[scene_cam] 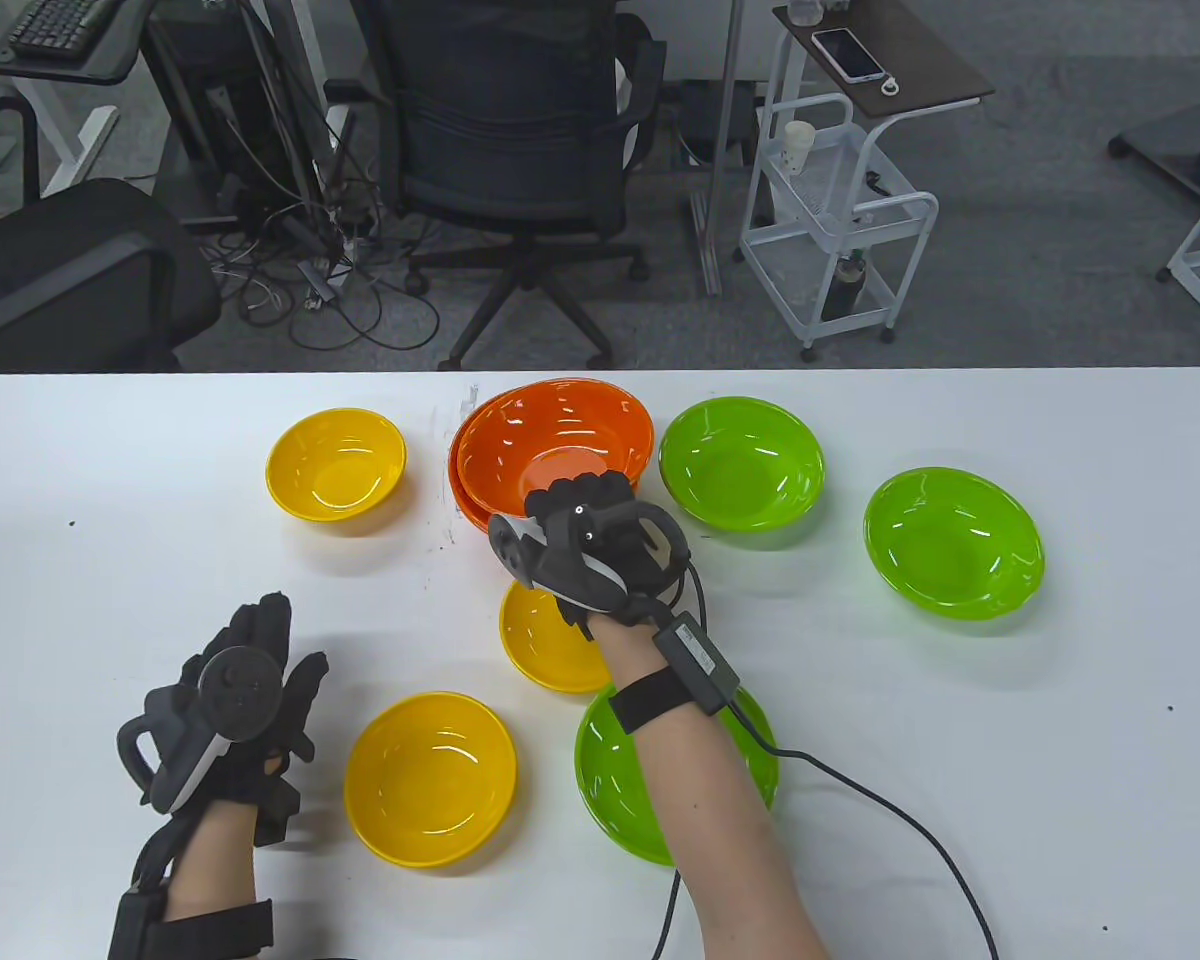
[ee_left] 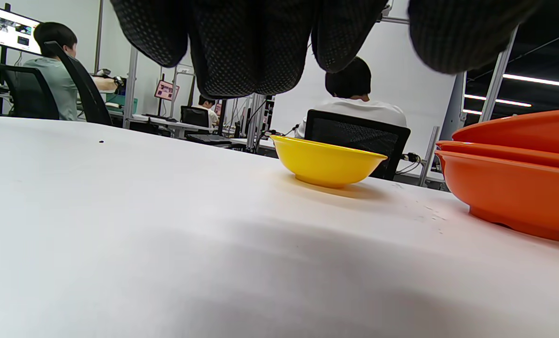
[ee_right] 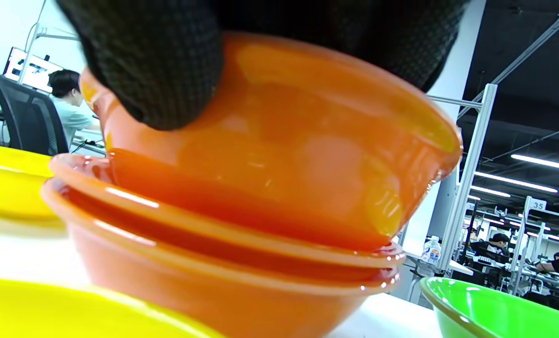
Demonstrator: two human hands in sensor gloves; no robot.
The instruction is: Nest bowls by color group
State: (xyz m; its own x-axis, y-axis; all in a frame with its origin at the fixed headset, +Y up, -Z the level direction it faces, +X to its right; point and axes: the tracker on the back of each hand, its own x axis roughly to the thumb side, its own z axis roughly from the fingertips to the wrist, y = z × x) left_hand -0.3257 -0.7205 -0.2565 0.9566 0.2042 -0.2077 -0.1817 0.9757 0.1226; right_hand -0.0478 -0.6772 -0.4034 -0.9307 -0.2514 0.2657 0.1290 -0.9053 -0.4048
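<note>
Gripping the near rim of the top orange bowl [ee_right: 279, 155], right hand [scene_cam: 590, 545] holds it tilted, partly seated in the orange stack [scene_cam: 550, 450] at desk centre. Left hand [scene_cam: 230, 700] rests open, well apart, nearest the front yellow bowl [scene_cam: 430, 778].

One legible marking is noted: the number "35" on a small white sign [ee_right: 537, 204] fixed to the metal frame in the far right background of the right wrist view. Screens and a pink card elsewhere are too small to read.
</note>
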